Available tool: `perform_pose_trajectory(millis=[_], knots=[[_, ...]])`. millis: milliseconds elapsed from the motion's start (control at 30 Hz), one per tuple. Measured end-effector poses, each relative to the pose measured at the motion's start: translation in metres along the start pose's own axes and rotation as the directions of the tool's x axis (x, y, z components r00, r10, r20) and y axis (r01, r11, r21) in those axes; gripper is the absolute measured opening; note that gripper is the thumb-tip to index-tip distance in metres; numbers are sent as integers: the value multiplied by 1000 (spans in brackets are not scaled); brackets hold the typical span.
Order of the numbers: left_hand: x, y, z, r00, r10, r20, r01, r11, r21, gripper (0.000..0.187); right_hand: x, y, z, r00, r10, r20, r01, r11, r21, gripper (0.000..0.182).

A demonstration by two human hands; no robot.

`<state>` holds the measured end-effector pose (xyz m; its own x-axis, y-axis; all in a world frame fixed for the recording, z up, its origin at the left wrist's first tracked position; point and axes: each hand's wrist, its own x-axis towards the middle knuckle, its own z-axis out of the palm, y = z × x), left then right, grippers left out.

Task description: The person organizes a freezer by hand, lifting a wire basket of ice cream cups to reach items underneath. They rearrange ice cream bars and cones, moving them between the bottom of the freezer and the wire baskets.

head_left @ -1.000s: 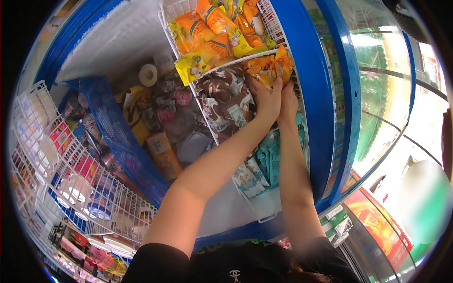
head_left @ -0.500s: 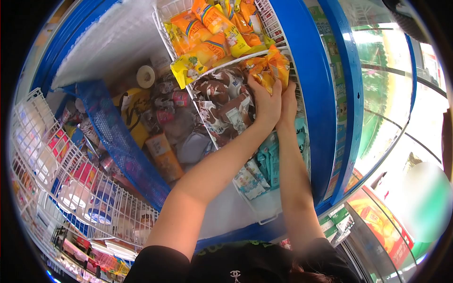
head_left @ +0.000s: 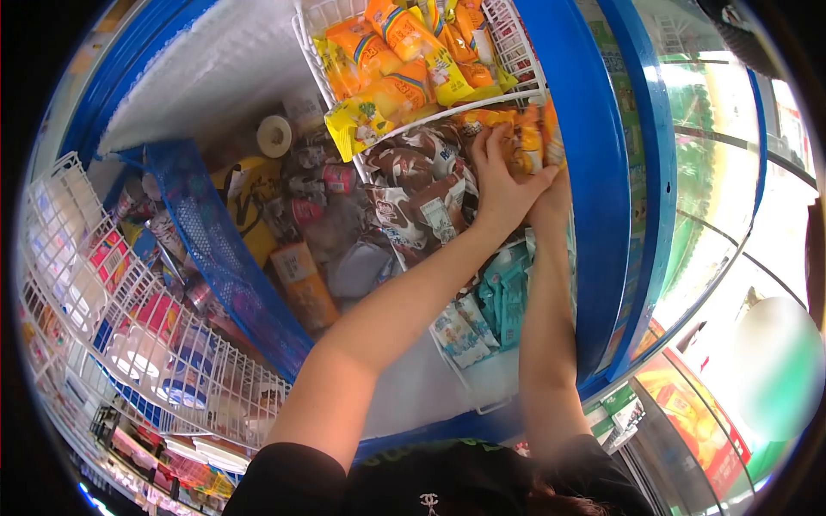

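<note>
My left hand (head_left: 506, 185) lies over the edge of the brown ice cream packets (head_left: 409, 172), thumb out to the right and fingers stretched against the orange ice cream packets (head_left: 527, 142). Beside it, my right hand (head_left: 551, 205) is at the basket's right side, just below those orange packets. Its fingers are mostly hidden behind the left thumb and the packets. Both hands are inside the white wire basket (head_left: 465, 105), in the section below its divider. Teal packets (head_left: 506, 292) lie between my forearms.
More orange and yellow packets (head_left: 391, 82) fill the basket's upper section. The freezer's blue rim (head_left: 589, 198) runs close along the right. Left of the basket lie loose goods, a blue mesh divider (head_left: 219, 249) and another wire basket (head_left: 155, 335).
Both hands have shifted right. The orange packets between them are now lower against the basket's right side, and my left hand's fingers have spread. The view has shifted slightly.
</note>
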<state>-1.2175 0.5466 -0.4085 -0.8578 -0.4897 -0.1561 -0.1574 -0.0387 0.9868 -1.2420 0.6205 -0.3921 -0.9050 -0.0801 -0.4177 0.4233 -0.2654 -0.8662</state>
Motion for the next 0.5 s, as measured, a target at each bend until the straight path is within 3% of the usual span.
perform_pose_trajectory(millis=[33,67,100,133,167,267,333,367,433,500], knots=[[2,5,-1,999,-51,14,52,995,-82,96,-7,-10,5,996,-91,11,85,878,-472,46],[1,4,-1,994,-104,30,107,981,-161,98,-15,-24,14,986,-158,49,126,530,-839,48],[3,3,3,989,-142,38,145,904,-403,97,-22,-32,22,987,-142,76,131,427,-895,49],[2,-2,2,975,-179,135,219,884,-412,95,-29,-37,29,988,-123,98,139,391,-910,50],[3,-6,1,951,-205,231,287,862,-417,94,-34,-40,35,989,-96,115,145,409,-901,51],[3,-4,-6,892,-258,370,409,809,-422,80,-44,-36,32,981,-34,189,142,789,-597,57],[0,3,-9,874,-256,414,454,735,-503,72,-49,-25,-4,973,-31,228,145,851,-505,57],[-6,5,-6,905,-243,350,399,767,-501,68,-52,-25,-10,969,-25,247,140,877,-459,57],[-12,13,2,958,-193,214,276,829,-487,60,-52,-26,-9,981,-177,84,194,932,-305,62],[-12,41,-3,973,-139,186,210,868,-450,56,-50,-30,-8,950,-305,-70,289,941,-176,64]])
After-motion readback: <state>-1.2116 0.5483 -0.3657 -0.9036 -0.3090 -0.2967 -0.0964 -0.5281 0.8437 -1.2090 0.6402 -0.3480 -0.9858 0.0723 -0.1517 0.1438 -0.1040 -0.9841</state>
